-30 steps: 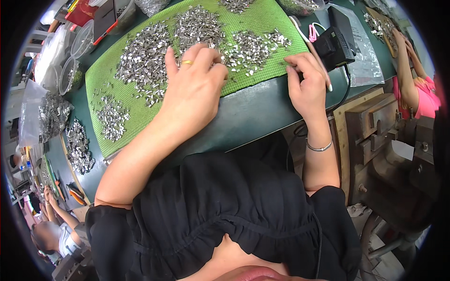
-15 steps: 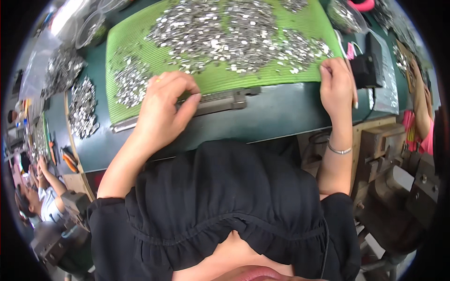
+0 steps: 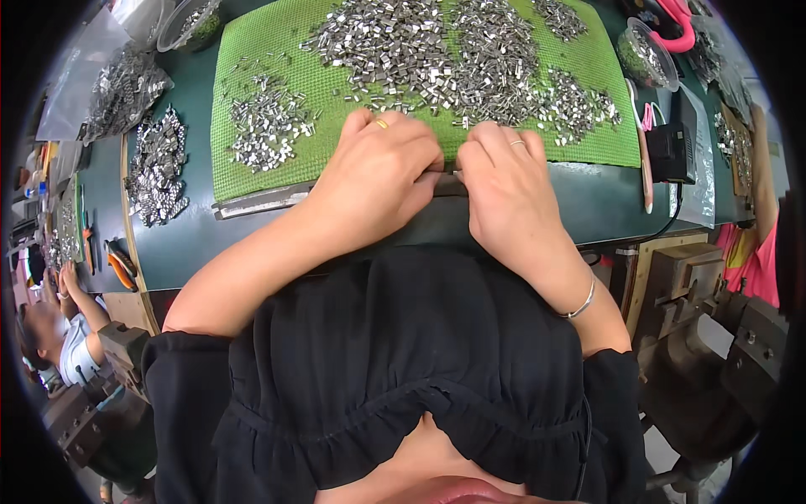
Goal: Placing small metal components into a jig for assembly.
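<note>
My left hand (image 3: pixel 374 178) and my right hand (image 3: pixel 508 189) are close together at the front edge of a ribbed green mat (image 3: pixel 588 155). Both have curled fingers over a long grey metal bar (image 3: pixel 267 202), which lies along that edge. Thumb and fingertips of each hand are pinched near a small dark piece in the gap between them; what exactly they grip is hidden. Small silvery metal pieces (image 3: pixel 390 46) lie heaped on the mat just beyond my fingers. A smaller scatter of metal pieces (image 3: pixel 267 126) is at the mat's left.
Linked metal pieces (image 3: pixel 157 172) lie left of the mat, near orange-handled pliers (image 3: pixel 122 265). At right are a clear tub (image 3: pixel 646 55), a pink pen-like tool (image 3: pixel 647 181) and a black box (image 3: pixel 672 153) with a cable. Co-workers sit at both sides.
My right hand has come from the mat's right edge to the middle, beside my left. My left hand has moved right along the bar. The view has shifted slightly.
</note>
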Available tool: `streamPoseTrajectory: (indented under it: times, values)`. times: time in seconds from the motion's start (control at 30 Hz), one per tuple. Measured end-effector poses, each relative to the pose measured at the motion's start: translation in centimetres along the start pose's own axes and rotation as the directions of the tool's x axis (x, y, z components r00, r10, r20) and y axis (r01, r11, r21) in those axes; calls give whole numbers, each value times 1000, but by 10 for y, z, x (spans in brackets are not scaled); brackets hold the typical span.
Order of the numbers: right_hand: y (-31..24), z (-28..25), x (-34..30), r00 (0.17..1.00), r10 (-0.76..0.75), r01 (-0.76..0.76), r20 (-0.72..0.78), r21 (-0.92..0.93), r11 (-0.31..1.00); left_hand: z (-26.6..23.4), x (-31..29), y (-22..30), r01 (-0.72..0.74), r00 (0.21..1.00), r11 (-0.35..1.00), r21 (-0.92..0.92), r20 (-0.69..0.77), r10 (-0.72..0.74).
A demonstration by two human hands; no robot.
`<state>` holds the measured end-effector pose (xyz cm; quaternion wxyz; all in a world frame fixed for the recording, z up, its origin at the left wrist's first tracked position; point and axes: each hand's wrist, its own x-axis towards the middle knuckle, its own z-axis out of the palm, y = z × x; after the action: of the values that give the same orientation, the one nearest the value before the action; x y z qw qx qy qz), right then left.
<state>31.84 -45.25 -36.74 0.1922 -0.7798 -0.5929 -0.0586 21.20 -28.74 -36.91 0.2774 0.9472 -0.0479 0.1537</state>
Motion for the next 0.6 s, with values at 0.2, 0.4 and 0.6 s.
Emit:
streamPoseTrajectory:
  times: [0.2,0.4,0.6]
  values:
    - [-6,-9,10,995,-57,69,85,-143,987,-15,-7,4,-136,990,977,163,51,129]
    - [-6,-13,20,985,-84,107,152,-152,983,-20,18,-26,78,997,931,356,-34,-70]
    - [24,-11,25,989,13,-58,148,303,951,-10,15,-21,76,981,928,364,141,-136]
